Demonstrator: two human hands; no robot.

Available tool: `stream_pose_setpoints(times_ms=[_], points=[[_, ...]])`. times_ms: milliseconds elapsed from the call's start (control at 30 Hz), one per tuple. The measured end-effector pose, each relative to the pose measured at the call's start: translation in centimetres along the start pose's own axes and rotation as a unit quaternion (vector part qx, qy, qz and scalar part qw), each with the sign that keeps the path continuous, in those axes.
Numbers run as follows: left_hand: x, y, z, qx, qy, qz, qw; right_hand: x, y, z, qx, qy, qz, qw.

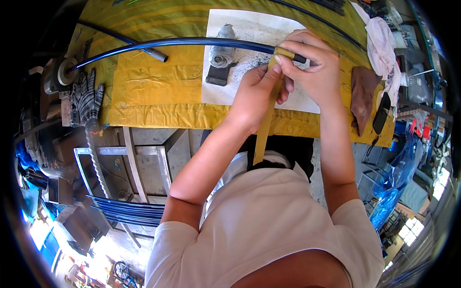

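Observation:
A long glossy dark-blue rod (192, 42) runs across the table, its right end raised to my hands. A band of yellowish-brown tape (283, 52) is wound around the rod near its black tip (299, 58). My right hand (313, 62) pinches the rod at this band, with the thumb in front and fingers behind. Just below, my left hand (254, 93) is closed on the tape strip (264, 134), thumb close to the rod. The strip's loose length hangs down past the table edge toward my waist. Some fingers of both hands are hidden.
Yellow sheeting covers the table (153, 91). A white board (216, 93) with dark specks carries a grey wrapped cylinder (223, 45) and black block (218, 75). A striped glove (86, 101) lies left; brown cloth (363, 91) lies right. Several rods (127, 211) rest below left.

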State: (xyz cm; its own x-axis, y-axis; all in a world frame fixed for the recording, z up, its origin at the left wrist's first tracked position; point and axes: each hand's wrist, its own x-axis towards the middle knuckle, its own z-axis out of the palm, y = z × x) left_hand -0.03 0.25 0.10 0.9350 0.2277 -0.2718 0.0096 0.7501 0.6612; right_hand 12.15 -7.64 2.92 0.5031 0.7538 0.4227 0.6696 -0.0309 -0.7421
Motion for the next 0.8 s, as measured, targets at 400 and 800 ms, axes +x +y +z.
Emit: stream_pose_setpoints(times_ms=[400,800], points=[[-0.2,0.0,0.1,-0.002,0.015,0.005,1.000,-0.3,-0.6,0.0,0.029,-0.022,0.026,0.999],[0.1,-1.1,1.5,-0.013,-0.010,-0.005,1.000,-1.2,0.1,-1.7,-0.017,0.004,0.003,1.000]])
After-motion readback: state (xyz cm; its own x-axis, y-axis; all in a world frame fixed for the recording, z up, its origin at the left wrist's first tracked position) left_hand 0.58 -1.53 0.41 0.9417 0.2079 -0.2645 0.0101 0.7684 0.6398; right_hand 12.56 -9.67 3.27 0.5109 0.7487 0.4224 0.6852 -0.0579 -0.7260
